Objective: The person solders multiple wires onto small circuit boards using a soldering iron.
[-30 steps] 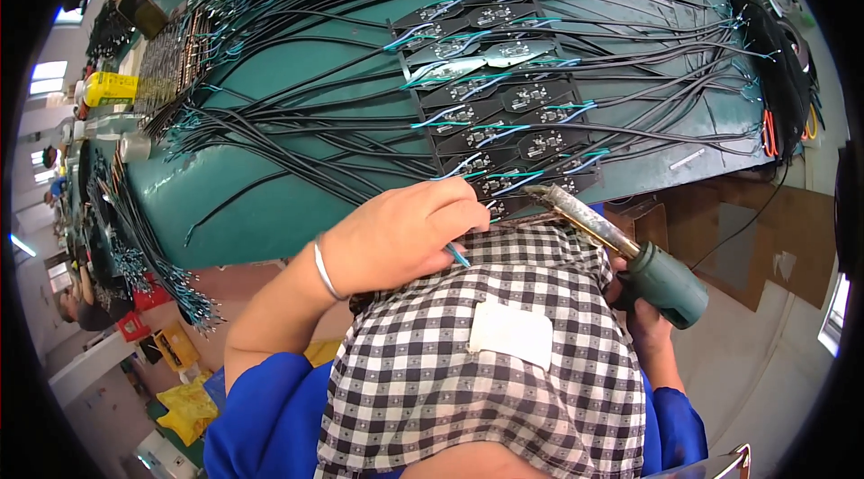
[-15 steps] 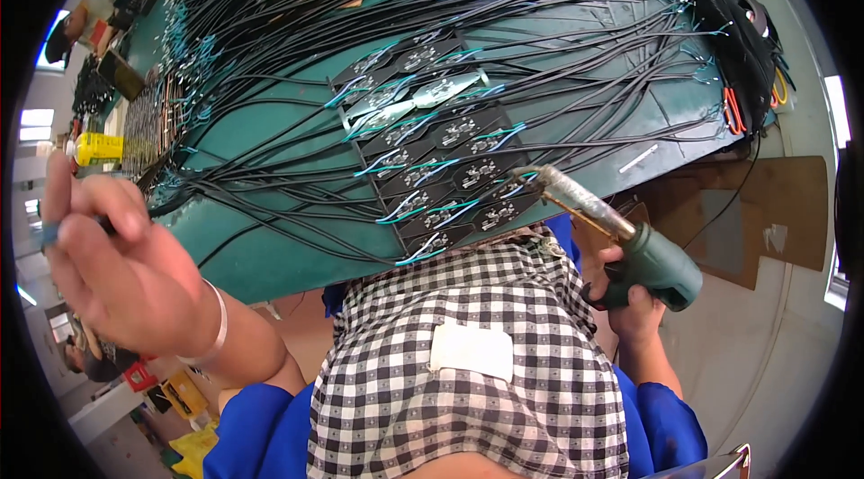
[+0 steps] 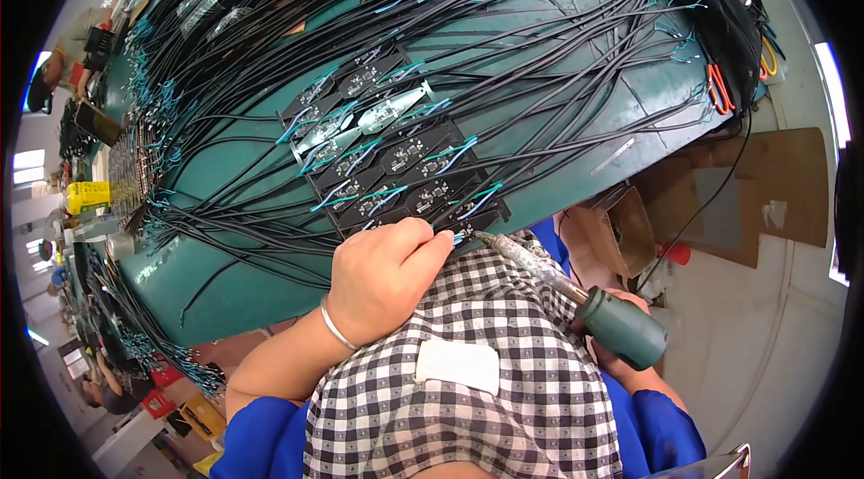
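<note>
- Pinching narrow, your left grip (image 3: 382,277) seems to hold the blue wire ends (image 3: 459,237) at the lower edge of the black boards (image 3: 405,155), in the middle of the frame.
- Your right grip (image 3: 616,364), lower right, is closed around the green soldering tool (image 3: 627,328); its tip is just beside these wire ends.
- I judge that a small slip of the tip could burn your left thumb, because they are very near.
- If the black cables (image 3: 261,7) on the table (image 3: 243,299) pull, a wire could move off its place.
- The metal barrel, if hot, could mark your checked apron (image 3: 369,402), which is close below.
</note>
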Demonstrator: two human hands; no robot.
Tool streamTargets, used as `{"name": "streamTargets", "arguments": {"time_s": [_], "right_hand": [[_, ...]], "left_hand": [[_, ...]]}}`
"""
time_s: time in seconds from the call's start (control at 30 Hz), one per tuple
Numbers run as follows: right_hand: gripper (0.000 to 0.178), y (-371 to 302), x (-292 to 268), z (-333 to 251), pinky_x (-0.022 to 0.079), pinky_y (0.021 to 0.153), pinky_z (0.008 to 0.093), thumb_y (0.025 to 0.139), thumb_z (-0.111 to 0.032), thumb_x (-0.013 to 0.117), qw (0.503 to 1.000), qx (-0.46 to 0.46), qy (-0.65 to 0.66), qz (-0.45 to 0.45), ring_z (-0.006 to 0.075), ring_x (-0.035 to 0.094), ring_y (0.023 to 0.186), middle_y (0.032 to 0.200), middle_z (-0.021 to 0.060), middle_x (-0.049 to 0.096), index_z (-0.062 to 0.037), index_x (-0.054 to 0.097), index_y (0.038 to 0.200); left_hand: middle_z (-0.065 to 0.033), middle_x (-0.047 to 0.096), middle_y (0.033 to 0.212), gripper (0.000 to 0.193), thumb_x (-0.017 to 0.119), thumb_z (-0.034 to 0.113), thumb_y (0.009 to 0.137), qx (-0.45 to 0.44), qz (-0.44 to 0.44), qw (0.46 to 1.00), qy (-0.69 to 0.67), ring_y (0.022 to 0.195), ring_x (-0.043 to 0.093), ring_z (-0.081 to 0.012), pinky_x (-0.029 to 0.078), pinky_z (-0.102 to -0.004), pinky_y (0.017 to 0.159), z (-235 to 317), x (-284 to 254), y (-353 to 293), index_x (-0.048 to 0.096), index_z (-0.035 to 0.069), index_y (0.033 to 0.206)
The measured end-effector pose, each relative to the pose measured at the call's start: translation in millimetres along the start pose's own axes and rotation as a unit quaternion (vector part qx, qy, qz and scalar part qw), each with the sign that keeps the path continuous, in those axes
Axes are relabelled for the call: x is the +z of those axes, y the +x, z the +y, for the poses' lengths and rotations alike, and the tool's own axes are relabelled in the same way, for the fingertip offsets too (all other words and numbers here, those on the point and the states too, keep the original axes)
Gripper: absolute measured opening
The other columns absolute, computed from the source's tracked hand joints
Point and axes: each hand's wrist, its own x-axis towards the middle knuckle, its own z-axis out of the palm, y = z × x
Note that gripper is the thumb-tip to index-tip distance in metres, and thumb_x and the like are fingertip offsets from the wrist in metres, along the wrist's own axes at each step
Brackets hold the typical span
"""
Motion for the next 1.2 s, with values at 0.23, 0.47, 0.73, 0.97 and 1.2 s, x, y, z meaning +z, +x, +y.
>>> {"name": "streamTargets", "arguments": {"time_s": [0.23, 0.47, 0.73, 0.97, 1.2], "right_hand": [[0.05, 18, 0, -11, 0.05, 0.089, 0.0414, 0.079, -0.028, 0.071, 0.999, -0.028, -0.018, -0.023, 0.0338, 0.062, 0.102, 0.111, 0.0202, 0.062, 0.0038, 0.054, 0.113], [0.049, 15, 9, -11, 0.051, 0.086, 0.0373, 0.08, -0.03, 0.068, 0.991, -0.041, -0.127, -0.005, 0.0299, 0.064, 0.096, 0.104, 0.0168, 0.064, 0.0031, 0.054, 0.113], [0.056, 11, 12, -2, 0.051, 0.083, 0.0363, 0.077, -0.036, 0.07, 0.995, -0.037, -0.087, 0.027, 0.0289, 0.064, 0.091, 0.1, 0.0151, 0.064, 0.0037, 0.053, 0.114], [0.051, 12, 12, -10, 0.052, 0.082, 0.0366, 0.078, -0.031, 0.069, 0.981, -0.051, -0.179, 0.045, 0.0284, 0.064, 0.091, 0.1, 0.015, 0.065, 0.0024, 0.055, 0.113], [0.031, 23, 13, -17, 0.053, 0.08, 0.036, 0.077, -0.024, 0.067, 0.962, -0.116, -0.245, 0.046, 0.0288, 0.065, 0.087, 0.098, 0.0109, 0.066, -0.0036, 0.064, 0.099]], "left_hand": [[-0.0014, 0.048, 0.064, 0.017, 0.07, 0.003, 0.069, 0.022, -0.018, 0.999, 0.015, 0.049, 0.05, -0.017, 0.037, -0.0302, 0.041, -1, -3, -2, 0.068, 0.006, 0.086], [-0.0022, 0.046, 0.064, 0.014, 0.069, 0.003, 0.072, 0.014, -0.028, 0.999, 0.004, 0.05, 0.048, -0.0171, 0.037, -0.0305, 0.042, -2, -6, -1, 0.068, 0.005, 0.087], [-0.0025, 0.048, 0.065, 0.016, 0.07, 0.002, 0.071, 0.012, -0.027, 0.999, -0.04, 0.052, 0.05, -0.0172, 0.038, -0.03, 0.044, -5, -6, 0, 0.068, 0.005, 0.086], [-0.0026, 0.049, 0.066, 0.017, 0.071, 0.0, 0.07, 0.008, -0.029, 0.999, -0.043, 0.053, 0.051, -0.0173, 0.039, -0.0299, 0.044, -5, -6, -2, 0.068, 0.004, 0.086], [-0.0032, 0.05, 0.066, 0.016, 0.071, 0.001, 0.071, 0.006, -0.037, 0.998, -0.043, 0.053, 0.052, -0.0178, 0.041, -0.0296, 0.044, -5, -6, 1, 0.067, 0.004, 0.086]]}}
